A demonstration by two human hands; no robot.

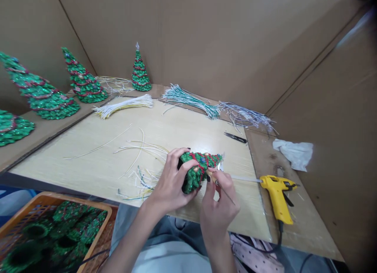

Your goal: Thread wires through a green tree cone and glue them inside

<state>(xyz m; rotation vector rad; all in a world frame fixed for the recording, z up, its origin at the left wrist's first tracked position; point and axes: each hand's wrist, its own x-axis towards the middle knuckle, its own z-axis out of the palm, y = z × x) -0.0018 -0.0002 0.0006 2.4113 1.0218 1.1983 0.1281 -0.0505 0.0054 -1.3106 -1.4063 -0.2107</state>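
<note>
My left hand (171,180) grips a small green glittery Christmas tree ornament (196,167), which lies on its side with red garland and small beads. My right hand (218,204) pinches a thin wooden-handled pointed tool (224,190), and its fingers touch the tree's tip end. A pale glue stick (244,178) runs from a yellow hot glue gun (277,194) towards my right hand. The gun lies on the board to the right, apart from both hands. Loose thin wires (141,155) lie left of my left hand.
Bundled white, teal (190,101) and silver wires (244,116) lie along the pale board's (206,127) far edge. Black snips (235,137) and a white cloth (294,154) lie nearby. Several larger trees (39,92) stand on a left shelf. An orange basket (100,214) holds more trees. Cardboard walls surround the bench.
</note>
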